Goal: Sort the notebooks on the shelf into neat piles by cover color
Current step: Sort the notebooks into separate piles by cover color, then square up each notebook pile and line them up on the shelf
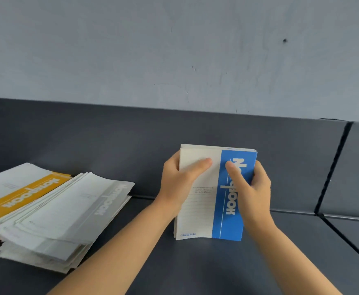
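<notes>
A stack of blue-and-white notebooks stands on its lower edge on the dark shelf, tilted back. My left hand grips its left edge with the thumb across the white part of the cover. My right hand grips the right edge, thumb on the blue band. At the left lies a fanned, uneven pile of grey-and-white notebooks. Behind it, partly covered and cut off by the frame edge, lies a pile of yellow-and-white notebooks.
A dark back panel rises behind the shelf, with a grey wall above it. A seam splits the shelf at the right into a second section.
</notes>
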The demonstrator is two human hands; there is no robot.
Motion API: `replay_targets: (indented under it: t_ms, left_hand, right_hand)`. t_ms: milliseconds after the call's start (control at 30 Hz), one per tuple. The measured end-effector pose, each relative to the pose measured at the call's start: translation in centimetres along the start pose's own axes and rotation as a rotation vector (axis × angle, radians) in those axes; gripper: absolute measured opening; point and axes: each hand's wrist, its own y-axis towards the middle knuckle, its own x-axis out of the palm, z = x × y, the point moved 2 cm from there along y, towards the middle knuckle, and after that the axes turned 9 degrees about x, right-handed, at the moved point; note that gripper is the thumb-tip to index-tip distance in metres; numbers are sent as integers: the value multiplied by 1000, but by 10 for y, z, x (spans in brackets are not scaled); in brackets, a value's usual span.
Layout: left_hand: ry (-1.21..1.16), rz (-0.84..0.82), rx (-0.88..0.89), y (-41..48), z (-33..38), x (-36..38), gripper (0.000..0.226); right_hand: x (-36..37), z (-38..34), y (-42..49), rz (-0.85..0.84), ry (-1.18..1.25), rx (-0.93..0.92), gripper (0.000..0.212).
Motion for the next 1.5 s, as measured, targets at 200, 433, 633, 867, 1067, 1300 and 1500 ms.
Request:
replay_targets:
  t_ms: [200, 433, 633, 867, 1067, 1300, 1500]
  left_hand:
    - [13, -78, -2, -10, -33, -5, 33]
    - [181, 1, -56, -18, -59, -4, 40]
    - [575, -284, -333, -14, -86, -2, 38]
    - [1456, -588, -6, -25, -86, 5, 51]
    - [1468, -685, 0, -25, -72, 9, 48]
    - [1515, -555, 118, 0, 1, -82, 47]
    - [1672, -511, -165, 19, 28, -224, 44]
  right_hand:
    - [-10, 13, 11, -237, 23, 220, 20]
    - [-11, 24, 20, -100, -156, 188, 14]
    - [-30, 61, 39, -72, -536, 515, 33]
    - [-30, 77, 37, -79, -1301, 401, 65]
    - [-30, 69, 30, -116, -1608, 322, 70]
    - [68, 32, -7, -235, -900, 206, 48]
    - [189, 44, -51, -439, -318, 733, 38]
